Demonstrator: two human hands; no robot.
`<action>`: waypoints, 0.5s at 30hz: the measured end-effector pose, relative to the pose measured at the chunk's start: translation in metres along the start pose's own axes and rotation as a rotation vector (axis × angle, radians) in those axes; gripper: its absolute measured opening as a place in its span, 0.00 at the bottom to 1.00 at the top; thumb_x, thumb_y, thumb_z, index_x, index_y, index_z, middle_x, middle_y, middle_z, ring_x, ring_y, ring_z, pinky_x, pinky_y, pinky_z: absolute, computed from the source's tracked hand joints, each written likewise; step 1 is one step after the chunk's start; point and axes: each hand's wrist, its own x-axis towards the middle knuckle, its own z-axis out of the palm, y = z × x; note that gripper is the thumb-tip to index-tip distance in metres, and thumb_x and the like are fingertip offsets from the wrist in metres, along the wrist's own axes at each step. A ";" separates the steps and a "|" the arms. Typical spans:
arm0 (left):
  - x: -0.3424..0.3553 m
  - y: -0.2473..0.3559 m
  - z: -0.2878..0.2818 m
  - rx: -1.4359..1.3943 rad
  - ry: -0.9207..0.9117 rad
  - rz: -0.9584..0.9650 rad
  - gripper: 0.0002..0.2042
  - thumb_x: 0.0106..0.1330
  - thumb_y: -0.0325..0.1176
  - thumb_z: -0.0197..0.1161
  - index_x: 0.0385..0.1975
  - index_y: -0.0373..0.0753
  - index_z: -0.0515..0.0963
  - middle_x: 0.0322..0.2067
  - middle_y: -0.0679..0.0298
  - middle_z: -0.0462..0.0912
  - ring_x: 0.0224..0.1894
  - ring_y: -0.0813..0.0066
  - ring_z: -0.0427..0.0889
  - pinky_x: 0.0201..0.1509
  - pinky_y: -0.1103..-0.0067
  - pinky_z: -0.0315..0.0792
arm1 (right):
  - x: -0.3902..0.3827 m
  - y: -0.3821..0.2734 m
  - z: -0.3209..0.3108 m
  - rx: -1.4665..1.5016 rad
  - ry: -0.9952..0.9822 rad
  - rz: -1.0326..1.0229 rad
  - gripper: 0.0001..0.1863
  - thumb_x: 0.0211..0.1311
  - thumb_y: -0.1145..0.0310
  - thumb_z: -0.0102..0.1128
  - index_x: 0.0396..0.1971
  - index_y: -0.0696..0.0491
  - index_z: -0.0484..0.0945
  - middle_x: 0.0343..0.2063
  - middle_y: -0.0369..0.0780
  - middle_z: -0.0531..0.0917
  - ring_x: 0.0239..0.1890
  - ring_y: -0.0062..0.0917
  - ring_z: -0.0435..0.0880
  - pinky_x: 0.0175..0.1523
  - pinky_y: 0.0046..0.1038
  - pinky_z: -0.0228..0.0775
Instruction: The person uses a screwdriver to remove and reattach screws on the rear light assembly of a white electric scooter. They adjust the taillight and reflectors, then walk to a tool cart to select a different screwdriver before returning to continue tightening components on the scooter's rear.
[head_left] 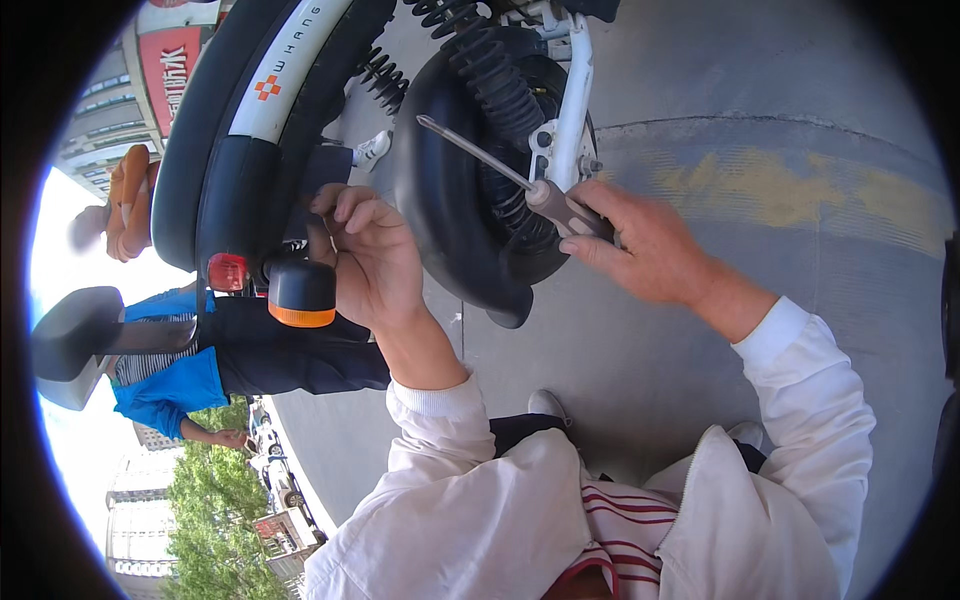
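My right hand [645, 245] is closed around the handle of a screwdriver [548, 198]. Its long metal shaft points up and left, across the black mudguard [430, 190] of a two-wheeler's wheel. My left hand [375, 260] is raised at the tail of the vehicle, fingers curled and thumb close to them. What they pinch, if anything, is too small to make out. Close beside that hand sit a black turn signal with an amber lens [302, 316] and a red tail light [227, 272].
Above my hands are a coiled shock absorber [490, 90], a white frame arm [575, 100] and the long black seat [190, 140]. A person in a blue jacket [190, 385] stands at the left, another in orange [128, 205] beyond. Grey paving [720, 150] carries worn yellow paint.
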 end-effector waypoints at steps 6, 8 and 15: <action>-0.003 0.005 0.006 0.040 -0.026 -0.040 0.12 0.60 0.20 0.64 0.42 0.37 0.75 0.41 0.64 0.77 0.43 0.72 0.71 0.45 0.77 0.71 | 0.006 0.012 0.006 0.057 -0.015 -0.024 0.18 0.62 0.57 0.65 0.45 0.51 0.74 0.36 0.45 0.82 0.37 0.44 0.82 0.42 0.41 0.72; -0.004 0.005 0.007 0.051 -0.021 -0.060 0.12 0.60 0.20 0.64 0.42 0.37 0.75 0.41 0.65 0.77 0.42 0.72 0.71 0.45 0.77 0.71 | 0.007 0.013 0.006 0.052 -0.026 -0.020 0.18 0.62 0.56 0.65 0.45 0.51 0.74 0.36 0.44 0.82 0.36 0.44 0.82 0.41 0.41 0.72; -0.019 0.001 0.011 0.285 -0.033 -0.047 0.15 0.68 0.27 0.59 0.54 0.39 0.75 0.42 0.65 0.77 0.42 0.73 0.71 0.48 0.76 0.69 | 0.017 0.006 0.016 0.050 -0.095 -0.075 0.19 0.62 0.55 0.65 0.46 0.50 0.74 0.36 0.43 0.82 0.37 0.42 0.83 0.41 0.40 0.73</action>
